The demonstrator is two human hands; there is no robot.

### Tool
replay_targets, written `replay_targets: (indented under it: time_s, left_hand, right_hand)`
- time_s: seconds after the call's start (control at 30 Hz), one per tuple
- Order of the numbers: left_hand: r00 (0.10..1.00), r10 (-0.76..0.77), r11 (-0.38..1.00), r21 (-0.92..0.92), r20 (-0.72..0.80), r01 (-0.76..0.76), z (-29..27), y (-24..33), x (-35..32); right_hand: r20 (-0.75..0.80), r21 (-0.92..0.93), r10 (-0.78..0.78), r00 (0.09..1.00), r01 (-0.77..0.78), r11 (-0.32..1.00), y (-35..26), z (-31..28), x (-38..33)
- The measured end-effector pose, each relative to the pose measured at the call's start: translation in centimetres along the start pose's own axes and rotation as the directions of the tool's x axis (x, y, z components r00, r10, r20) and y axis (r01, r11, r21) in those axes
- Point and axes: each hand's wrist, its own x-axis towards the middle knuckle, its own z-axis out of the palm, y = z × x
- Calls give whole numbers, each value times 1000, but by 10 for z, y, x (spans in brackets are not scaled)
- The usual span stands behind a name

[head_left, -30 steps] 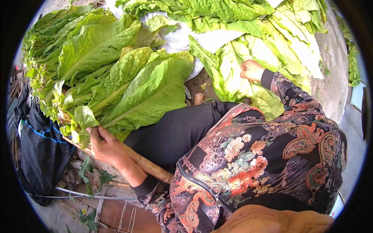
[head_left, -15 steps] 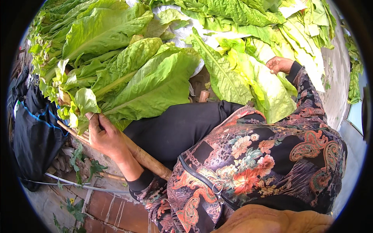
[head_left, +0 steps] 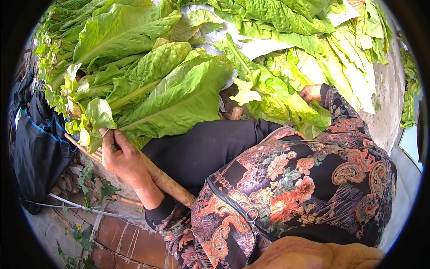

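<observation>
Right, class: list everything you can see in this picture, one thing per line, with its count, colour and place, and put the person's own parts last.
large leaves on the stick: many, green, upper left
loose leaf pile: many, yellow-green, top and right
wooden stick: one, brown, running from the bunch past the left hand
white sheet: one, under the pile, top centre
dark bag: one, black with blue edging, far left
bricks: several, red-brown, bottom left
small weeds: a few, green, on the ground at left
left hand: one, gripping the stick at the leaf stems
right hand: one, among the loose leaves, grip unclear
</observation>
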Motion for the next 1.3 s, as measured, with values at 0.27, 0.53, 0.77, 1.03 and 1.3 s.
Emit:
replay_targets:
  time_s: [0.27, 0.53, 0.77, 1.03, 1.3]
  left_hand:
    - [998, 54, 997, 51, -22, -53, -2, 1, 2]
    - [999, 49, 998, 49, -19, -48, 1, 2, 7]
    - [997, 51, 998, 39, -58, -49, -5, 1, 5]
    - [990, 103, 994, -35, -100, -107, -43, -7, -10]
    - [966, 230, 922, -343, 114, -179, -110, 42, -101]
  right_hand:
    - [-847, -518, -406, 343, -361, 775, -78, -63, 134]
    - [-716, -661, -389, 580, -383, 645, -232, 12, 172]
    - [-798, -570, -399, 451, -354, 741, -217, 35, 208]
    - [-558, -432, -744, 367, 637, 638, -220, 84, 78]
    - [-21, -866, -1000, 19, 499, 27, -397, 251, -64]
